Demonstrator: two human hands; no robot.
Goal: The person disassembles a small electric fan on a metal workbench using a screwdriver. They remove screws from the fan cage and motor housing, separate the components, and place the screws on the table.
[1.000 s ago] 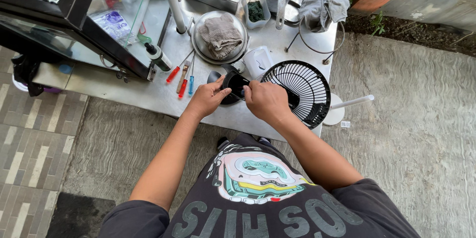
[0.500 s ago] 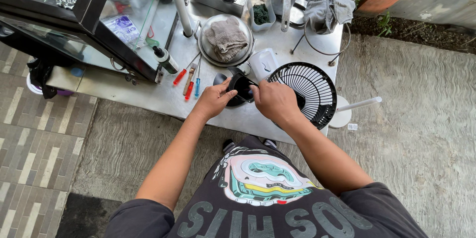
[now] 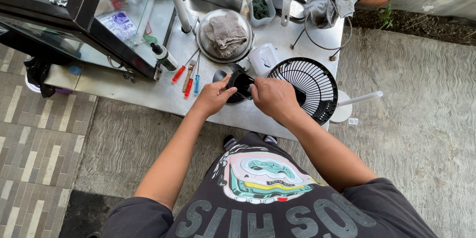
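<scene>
A small black part (image 3: pixel 242 83) is gripped by both hands over a metal table (image 3: pixel 148 94).

The black part is held near the middle of the table, with the left hand (image 3: pixel 214 97) closed on it from 8 o'clock and the right hand (image 3: pixel 274 98) closed on it from 4 o'clock; what kind of part it is cannot be told. A black fan grille (image 3: pixel 310 81) is seen just beside the right hand, at 3 o'clock from the part. A white plastic piece (image 3: pixel 262 59) lies at 1 o'clock, and a round metal dish (image 3: pixel 208 49) with a folded cloth (image 3: pixel 226 33) is placed at 12 o'clock. Screwdrivers with red and blue handles (image 3: pixel 187 76) are laid at 9 o'clock, near the left hand. A glass cabinet (image 3: pixel 74 14) is set at 10 o'clock.
</scene>
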